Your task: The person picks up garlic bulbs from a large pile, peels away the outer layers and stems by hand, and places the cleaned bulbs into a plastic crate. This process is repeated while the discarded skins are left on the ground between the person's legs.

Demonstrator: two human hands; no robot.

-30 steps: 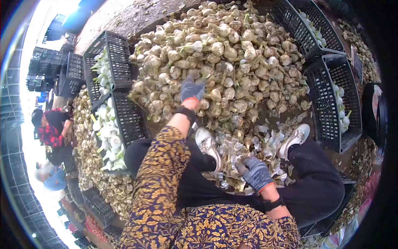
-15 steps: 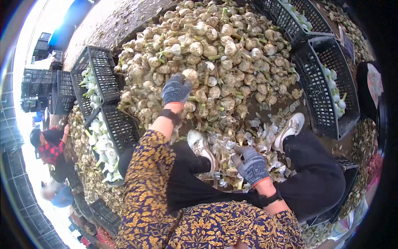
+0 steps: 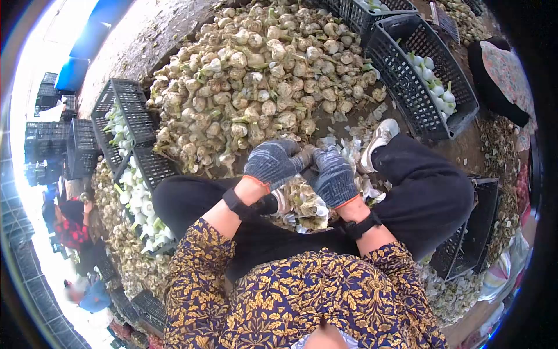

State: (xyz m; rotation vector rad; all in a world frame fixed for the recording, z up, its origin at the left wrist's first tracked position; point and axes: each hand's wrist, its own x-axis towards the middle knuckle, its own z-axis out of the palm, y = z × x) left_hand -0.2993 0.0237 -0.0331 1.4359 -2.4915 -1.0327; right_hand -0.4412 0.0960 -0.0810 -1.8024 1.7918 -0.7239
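My left hand, in a grey knitted glove, is closed with its fingers curled toward the other hand, around what seems to be a garlic bulb mostly hidden by the glove. Touching it at the fingertips is my right hand, gloved alike and closed; whatever it grips is hidden. Both hands are above my lap, between my bent knees. Just beyond them rises a large heap of unpeeled, soil-stained garlic bulbs with stubs of stem. Below the hands lie loose papery garlic skins.
Black plastic crates hold cleaned white garlic: one crate at right, another at left. Stacked crates stand farther left. A black crate is beside my right knee. Other people sit at the left, one in a red checked top.
My left hand has come back from the heap toward my lap. My right hand has risen and moved left to meet it. The view has shifted a little.
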